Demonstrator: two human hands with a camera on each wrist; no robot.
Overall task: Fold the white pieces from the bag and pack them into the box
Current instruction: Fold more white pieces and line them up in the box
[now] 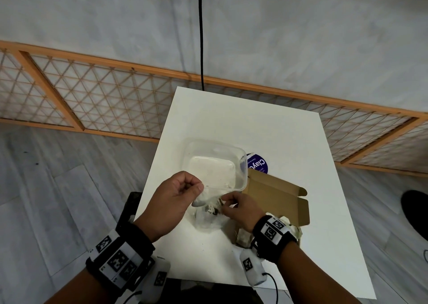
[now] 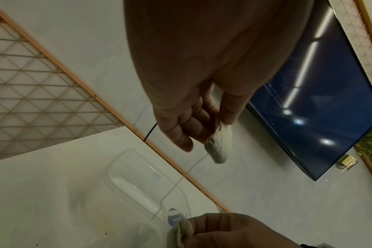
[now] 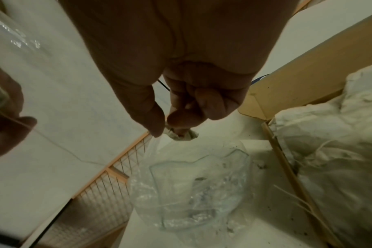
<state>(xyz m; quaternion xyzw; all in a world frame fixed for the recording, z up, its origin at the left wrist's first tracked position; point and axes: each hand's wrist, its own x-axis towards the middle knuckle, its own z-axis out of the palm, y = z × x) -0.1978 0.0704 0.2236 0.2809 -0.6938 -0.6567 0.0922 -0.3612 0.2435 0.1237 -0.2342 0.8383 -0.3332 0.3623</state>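
Fingers [image 2: 181, 132] of my left hand [image 1: 172, 196] pinch a white piece [image 2: 219, 147]; my right hand [image 1: 240, 207] pinches another [image 3: 181, 135] above the bag [image 3: 191, 193], beside the box [image 1: 275, 197].

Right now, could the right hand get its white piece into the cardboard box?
Probably yes. The right hand pinches a white piece just beside the open cardboard box; its flaps stand open, though packed pieces already fill much of it.

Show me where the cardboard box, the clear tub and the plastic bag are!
cardboard box [image 1: 275, 191], head view, inside of the open lid.
clear tub [image 1: 240, 152], head view, far right rim.
plastic bag [image 3: 193, 193], right wrist view, crumpled middle.
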